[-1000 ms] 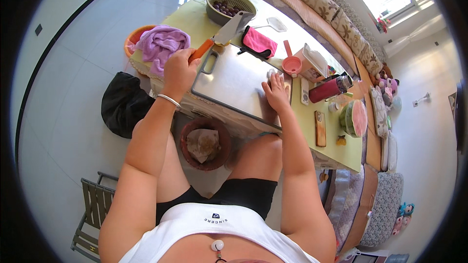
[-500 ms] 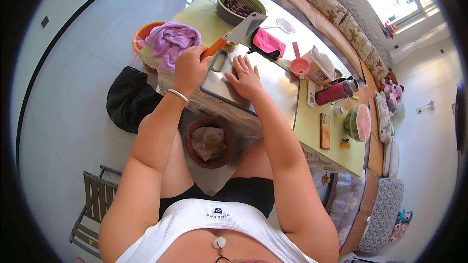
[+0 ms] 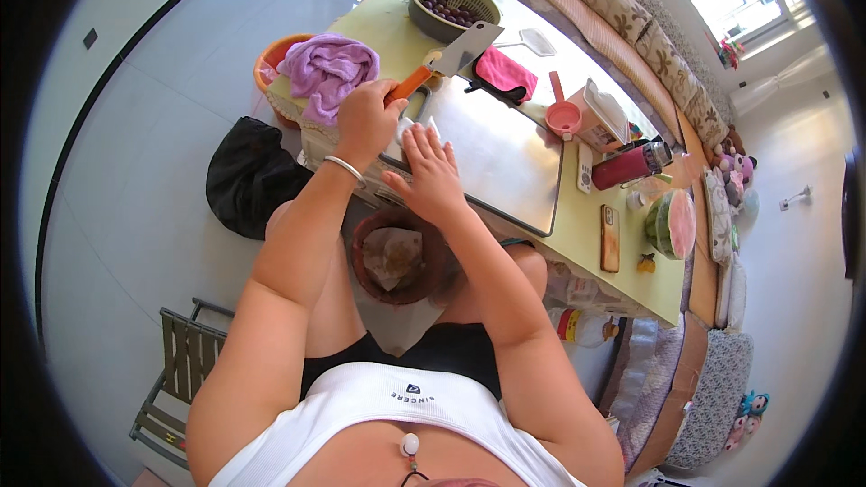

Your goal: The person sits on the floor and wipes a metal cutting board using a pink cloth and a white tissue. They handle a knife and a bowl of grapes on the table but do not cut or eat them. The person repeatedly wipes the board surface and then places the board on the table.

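Observation:
My left hand (image 3: 368,119) is closed round the orange handle of a cleaver (image 3: 463,48), whose broad blade points up and away to the right. My right hand (image 3: 428,171) lies flat with fingers stretched over a crumpled white tissue (image 3: 403,133). Palm and fingers press the tissue onto the near left part of a shiny metal cutting board (image 3: 505,158) with a dark rim. The board's handle slot lies beside my left wrist. Most of the tissue is hidden under my fingers.
A green colander (image 3: 417,11) of dark round fruit stands far back. A purple towel (image 3: 329,72) lies left, a pink cloth (image 3: 502,72) behind the board. Right are a pink ladle (image 3: 563,117), a flask (image 3: 622,168), a phone (image 3: 610,239) and cut watermelon (image 3: 663,227). A bin (image 3: 433,271) stands below.
My right hand has slid left and nearer along the board, and more of the white tissue shows under it. My left hand still holds the cleaver, its blade tilted more upward.

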### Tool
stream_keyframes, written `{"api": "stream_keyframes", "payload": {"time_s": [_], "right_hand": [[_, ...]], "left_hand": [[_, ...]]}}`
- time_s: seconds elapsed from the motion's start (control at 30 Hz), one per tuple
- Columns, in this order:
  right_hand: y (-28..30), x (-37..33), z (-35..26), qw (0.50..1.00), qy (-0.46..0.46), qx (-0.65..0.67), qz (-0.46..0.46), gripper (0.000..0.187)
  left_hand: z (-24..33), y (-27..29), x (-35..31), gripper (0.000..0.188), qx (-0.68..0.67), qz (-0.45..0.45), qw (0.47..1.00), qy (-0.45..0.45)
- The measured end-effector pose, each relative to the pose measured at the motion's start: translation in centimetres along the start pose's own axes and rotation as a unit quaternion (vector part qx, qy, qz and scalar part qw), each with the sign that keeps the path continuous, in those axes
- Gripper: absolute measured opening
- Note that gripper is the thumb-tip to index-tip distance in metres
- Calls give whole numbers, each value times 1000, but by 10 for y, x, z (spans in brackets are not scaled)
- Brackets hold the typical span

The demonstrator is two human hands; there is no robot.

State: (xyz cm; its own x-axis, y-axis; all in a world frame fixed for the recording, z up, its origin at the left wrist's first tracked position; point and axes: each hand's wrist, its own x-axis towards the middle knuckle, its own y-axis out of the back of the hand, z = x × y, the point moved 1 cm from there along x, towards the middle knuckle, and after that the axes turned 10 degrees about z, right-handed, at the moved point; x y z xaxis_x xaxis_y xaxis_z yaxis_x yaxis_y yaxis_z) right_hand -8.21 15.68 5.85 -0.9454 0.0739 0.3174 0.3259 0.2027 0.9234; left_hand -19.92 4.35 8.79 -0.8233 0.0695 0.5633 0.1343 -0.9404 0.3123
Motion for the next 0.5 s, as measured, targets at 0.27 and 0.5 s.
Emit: {"api": "stream_keyframes", "payload": {"time_s": [0.27,0.5], "right_hand": [[1,8,-19,1000,6,-5,29,73],[0,21,-13,991,55,-2,120,61]], "left_hand": [[3,0,-1,23,-7,-1,1000,9],[-2,3,1,23,-11,7,1000,9]]}}
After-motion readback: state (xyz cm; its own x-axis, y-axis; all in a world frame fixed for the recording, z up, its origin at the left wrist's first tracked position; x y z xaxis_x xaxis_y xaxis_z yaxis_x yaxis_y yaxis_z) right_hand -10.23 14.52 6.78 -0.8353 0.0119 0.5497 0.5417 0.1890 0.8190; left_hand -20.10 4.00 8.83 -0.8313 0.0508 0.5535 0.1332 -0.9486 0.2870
